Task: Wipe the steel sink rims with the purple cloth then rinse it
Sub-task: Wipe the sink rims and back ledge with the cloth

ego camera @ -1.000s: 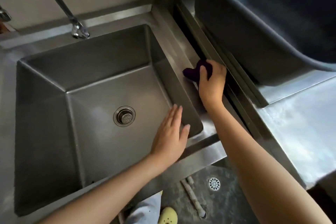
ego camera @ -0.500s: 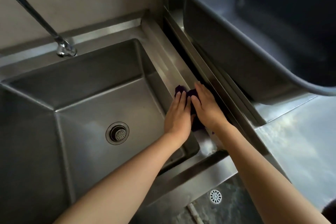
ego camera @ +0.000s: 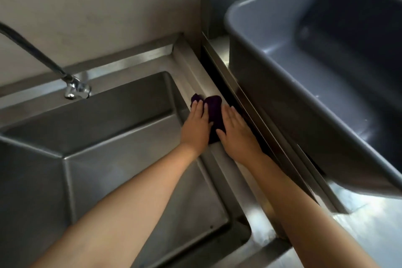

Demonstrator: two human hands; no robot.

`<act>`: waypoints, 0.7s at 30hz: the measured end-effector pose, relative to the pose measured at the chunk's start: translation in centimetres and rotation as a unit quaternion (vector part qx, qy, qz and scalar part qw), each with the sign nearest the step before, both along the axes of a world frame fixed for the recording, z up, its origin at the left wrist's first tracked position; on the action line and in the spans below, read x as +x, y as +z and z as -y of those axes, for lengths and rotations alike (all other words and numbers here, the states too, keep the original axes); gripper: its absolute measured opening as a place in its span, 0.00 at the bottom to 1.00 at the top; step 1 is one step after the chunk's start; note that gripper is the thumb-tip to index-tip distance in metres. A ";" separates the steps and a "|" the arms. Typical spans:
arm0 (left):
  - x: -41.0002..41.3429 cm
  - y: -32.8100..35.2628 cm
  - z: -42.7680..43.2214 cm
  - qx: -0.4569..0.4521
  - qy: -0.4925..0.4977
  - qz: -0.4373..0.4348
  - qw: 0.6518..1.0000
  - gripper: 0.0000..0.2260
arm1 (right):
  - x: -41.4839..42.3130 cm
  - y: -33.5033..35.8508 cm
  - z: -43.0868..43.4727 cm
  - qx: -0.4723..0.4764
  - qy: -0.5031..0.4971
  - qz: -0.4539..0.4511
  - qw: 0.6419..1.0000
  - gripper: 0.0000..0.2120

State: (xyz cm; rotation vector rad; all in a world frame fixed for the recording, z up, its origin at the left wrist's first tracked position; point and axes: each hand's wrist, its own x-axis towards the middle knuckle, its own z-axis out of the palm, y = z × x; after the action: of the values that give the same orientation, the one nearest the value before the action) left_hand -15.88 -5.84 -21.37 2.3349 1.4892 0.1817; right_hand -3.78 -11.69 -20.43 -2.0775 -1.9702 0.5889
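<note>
The purple cloth (ego camera: 214, 111) lies flat on the right rim (ego camera: 193, 65) of the steel sink, about halfway along it. My left hand (ego camera: 195, 125) presses flat on the cloth's left part, fingers together. My right hand (ego camera: 236, 131) presses flat on its right part, next to the dark gap beside the rim. Both palms cover much of the cloth; only its far end and a middle strip show. The sink basin (ego camera: 121, 159) is below left, and its drain is hidden by my left arm.
A curved tap (ego camera: 74, 89) stands on the back rim at left. A large grey plastic tub (ego camera: 326, 85) sits on the steel counter (ego camera: 374, 233) to the right, past a raised steel edge (ego camera: 256, 111). A wall rises behind the sink.
My left hand came up from the basin onto the cloth beside my right. Both hands and the cloth have moved farther along the right rim toward the back wall.
</note>
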 end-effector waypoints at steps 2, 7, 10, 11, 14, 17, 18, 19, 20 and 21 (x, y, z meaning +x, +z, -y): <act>-0.6 0.1 -2.8 0.007 0.000 -0.015 1.000 0.25 | -0.3 -0.4 -1.6 -0.006 0.006 0.029 1.000 0.33; -1.5 0.1 -7.7 0.037 -0.002 -0.056 0.998 0.25 | -1.1 -1.1 -4.6 -0.004 0.012 0.095 0.995 0.39; -1.8 0.1 -9.7 0.040 0.005 -0.060 0.997 0.25 | -1.6 -1.1 -6.4 0.004 0.009 0.092 0.996 0.37; -1.9 0.0 -10.3 0.039 0.005 -0.064 0.997 0.25 | -1.7 -1.1 -7.0 0.009 0.008 0.092 0.996 0.36; -1.9 -0.2 -11.5 0.039 0.006 -0.070 0.997 0.25 | -2.0 -1.2 -8.5 0.016 0.005 0.092 0.996 0.33; -1.9 -0.2 -12.5 0.047 0.011 -0.081 0.996 0.24 | -2.3 -1.1 -9.7 0.024 0.007 0.096 0.995 0.31; -2.0 -0.1 -12.9 0.050 0.012 -0.089 0.995 0.24 | -2.4 -1.1 -10.1 0.028 0.009 0.099 0.995 0.31; -2.0 -0.1 -13.3 0.053 0.012 -0.096 0.994 0.24 | -2.4 -1.1 -10.6 0.031 0.009 0.101 0.994 0.31; -2.0 -0.2 -13.8 0.055 0.014 -0.100 0.993 0.24 | -2.6 -1.1 -11.1 0.031 0.008 0.101 0.994 0.31; -2.0 -0.3 -14.4 0.055 0.016 -0.101 0.993 0.24 | -2.7 -1.1 -11.7 0.031 0.006 0.099 0.995 0.31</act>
State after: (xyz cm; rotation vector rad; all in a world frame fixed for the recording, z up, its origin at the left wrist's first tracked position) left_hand -17.92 8.54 -21.68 2.4799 1.6512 0.0388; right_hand -6.45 0.02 -21.52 -2.1613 -2.0773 0.3313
